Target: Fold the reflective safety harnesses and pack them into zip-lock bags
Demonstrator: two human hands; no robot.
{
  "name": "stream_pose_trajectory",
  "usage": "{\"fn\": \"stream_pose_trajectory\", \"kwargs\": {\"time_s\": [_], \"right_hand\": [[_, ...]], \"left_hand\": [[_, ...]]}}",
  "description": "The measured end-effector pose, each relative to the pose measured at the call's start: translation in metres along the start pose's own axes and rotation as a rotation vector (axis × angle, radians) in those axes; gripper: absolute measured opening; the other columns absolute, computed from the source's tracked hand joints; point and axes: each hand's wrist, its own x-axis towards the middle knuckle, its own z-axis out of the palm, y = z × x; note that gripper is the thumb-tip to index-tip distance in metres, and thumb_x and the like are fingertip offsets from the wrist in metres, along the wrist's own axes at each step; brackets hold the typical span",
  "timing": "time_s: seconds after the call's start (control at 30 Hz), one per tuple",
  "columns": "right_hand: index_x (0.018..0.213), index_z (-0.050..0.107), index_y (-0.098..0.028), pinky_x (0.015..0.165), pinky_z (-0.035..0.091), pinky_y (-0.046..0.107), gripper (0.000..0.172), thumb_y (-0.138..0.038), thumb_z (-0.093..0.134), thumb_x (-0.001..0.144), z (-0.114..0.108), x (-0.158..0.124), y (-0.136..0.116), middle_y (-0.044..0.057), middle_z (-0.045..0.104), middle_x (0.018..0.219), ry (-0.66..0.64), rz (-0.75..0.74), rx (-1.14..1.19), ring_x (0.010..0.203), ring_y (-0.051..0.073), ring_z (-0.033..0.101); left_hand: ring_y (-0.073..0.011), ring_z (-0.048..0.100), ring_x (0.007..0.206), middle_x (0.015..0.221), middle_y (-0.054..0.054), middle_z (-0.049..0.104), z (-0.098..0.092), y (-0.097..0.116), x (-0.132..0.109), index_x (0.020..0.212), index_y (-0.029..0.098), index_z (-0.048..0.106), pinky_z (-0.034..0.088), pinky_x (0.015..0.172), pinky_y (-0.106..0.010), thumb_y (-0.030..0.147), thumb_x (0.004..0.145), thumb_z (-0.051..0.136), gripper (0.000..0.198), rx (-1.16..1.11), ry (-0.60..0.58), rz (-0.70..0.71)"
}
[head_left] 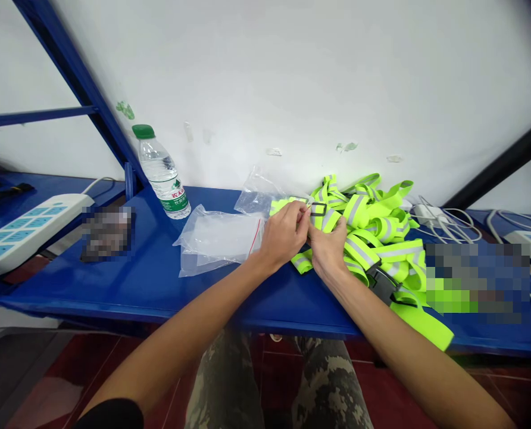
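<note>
My left hand point(284, 232) and my right hand point(328, 245) meet over the blue shelf point(149, 280), both pinched on one neon-yellow reflective strap point(325, 217) with a black slider buckle point(318, 208) near my fingertips. The strap belongs to a tangled heap of reflective straps point(377, 229) lying to the right of my hands. A black clip buckle point(383, 285) shows in the heap beside my right wrist. Clear plastic bags point(221, 238) lie just left of my left hand.
A water bottle point(161, 173) with a green cap stands by the wall at the left. A white power strip point(19, 229) lies far left, and white chargers with cables point(439, 215) lie to the right. Blue frame bars point(82, 83) cross the upper left.
</note>
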Motion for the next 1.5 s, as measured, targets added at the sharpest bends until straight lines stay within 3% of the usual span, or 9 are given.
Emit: {"fn": "stream_pose_trajectory", "kwargs": {"time_s": [0.13, 0.37, 0.6, 0.73, 0.9, 1.13, 1.27, 1.4, 1.5], "right_hand": [[0.092, 0.048, -0.024, 0.076, 0.056, 0.025, 0.046, -0.024, 0.081, 0.06, 0.003, -0.006, -0.004, -0.002, 0.066, 0.092, -0.023, -0.077, -0.042, 0.082, 0.013, 0.065], [0.092, 0.05, -0.026, 0.071, 0.056, 0.027, 0.039, -0.019, 0.075, 0.062, -0.001, -0.005, -0.023, -0.007, 0.066, 0.078, -0.383, 0.287, 0.219, 0.074, 0.013, 0.065], [0.075, 0.07, -0.019, 0.077, 0.054, 0.029, 0.007, -0.019, 0.065, 0.07, -0.009, 0.003, -0.011, -0.001, 0.072, 0.078, -0.466, -0.024, -0.171, 0.081, 0.018, 0.067], [0.068, 0.072, -0.018, 0.071, 0.055, 0.031, 0.006, -0.022, 0.067, 0.067, -0.01, 0.003, -0.011, 0.0, 0.071, 0.07, -0.398, 0.02, -0.151, 0.075, 0.02, 0.068], [0.057, 0.064, -0.019, 0.067, 0.06, 0.035, 0.019, -0.027, 0.081, 0.052, -0.008, 0.003, -0.017, 0.002, 0.068, 0.061, -0.3, 0.296, 0.053, 0.075, 0.024, 0.07], [0.076, 0.068, -0.019, 0.076, 0.06, 0.035, 0.031, -0.025, 0.086, 0.051, -0.01, 0.006, -0.026, 0.001, 0.07, 0.069, -0.496, 0.399, 0.179, 0.081, 0.022, 0.072], [0.088, 0.07, -0.022, 0.077, 0.059, 0.034, 0.034, -0.031, 0.083, 0.058, -0.008, 0.003, -0.025, 0.0, 0.071, 0.073, -0.46, 0.344, 0.103, 0.081, 0.02, 0.07], [0.084, 0.073, -0.021, 0.079, 0.056, 0.033, 0.022, -0.04, 0.074, 0.072, -0.009, 0.006, -0.019, 0.001, 0.07, 0.078, -0.393, 0.156, -0.065, 0.08, 0.018, 0.066], [0.079, 0.075, -0.021, 0.089, 0.053, 0.037, 0.026, -0.045, 0.065, 0.08, -0.014, 0.012, -0.012, 0.003, 0.068, 0.085, -0.353, -0.035, -0.241, 0.087, 0.02, 0.064]], "left_hand": [[-0.0122, 0.058, 0.069, 0.079, -0.002, 0.063, -0.001, 0.0, 0.0, 0.092, 0.02, 0.055, 0.044, 0.064, -0.024, 0.024, 0.097, 0.049, 0.009, -0.038, 0.047, -0.028], [-0.0123, 0.058, 0.071, 0.079, -0.002, 0.062, -0.009, -0.008, 0.003, 0.093, 0.02, 0.054, 0.046, 0.065, -0.024, 0.025, 0.097, 0.048, 0.009, -0.057, 0.068, -0.061], [-0.0149, 0.063, 0.081, 0.089, -0.004, 0.066, -0.006, -0.002, -0.002, 0.097, 0.019, 0.054, 0.048, 0.074, -0.027, 0.021, 0.097, 0.047, 0.007, 0.029, -0.025, 0.078], [-0.0162, 0.064, 0.082, 0.09, -0.006, 0.067, -0.004, 0.002, -0.006, 0.096, 0.019, 0.054, 0.049, 0.074, -0.028, 0.022, 0.098, 0.045, 0.01, 0.063, -0.075, 0.118], [-0.0173, 0.064, 0.082, 0.09, -0.008, 0.067, -0.001, 0.003, -0.011, 0.097, 0.018, 0.054, 0.049, 0.074, -0.029, 0.025, 0.1, 0.041, 0.015, 0.077, -0.089, 0.173], [-0.0168, 0.063, 0.078, 0.086, -0.007, 0.065, -0.002, -0.002, -0.013, 0.093, 0.018, 0.054, 0.047, 0.07, -0.028, 0.024, 0.1, 0.041, 0.016, 0.088, -0.063, 0.181], [-0.016, 0.062, 0.073, 0.083, -0.006, 0.065, -0.002, -0.001, -0.014, 0.096, 0.017, 0.054, 0.045, 0.067, -0.028, 0.023, 0.099, 0.041, 0.014, 0.109, -0.063, 0.15], [-0.0188, 0.059, 0.074, 0.077, -0.005, 0.065, -0.004, 0.003, -0.014, 0.092, 0.017, 0.056, 0.044, 0.069, -0.032, 0.026, 0.099, 0.043, 0.017, 0.208, 0.016, 0.117], [-0.023, 0.058, 0.088, 0.083, -0.007, 0.067, -0.006, 0.005, -0.012, 0.087, 0.018, 0.057, 0.044, 0.08, -0.037, 0.027, 0.096, 0.05, 0.014, 0.261, 0.083, 0.138]]}}
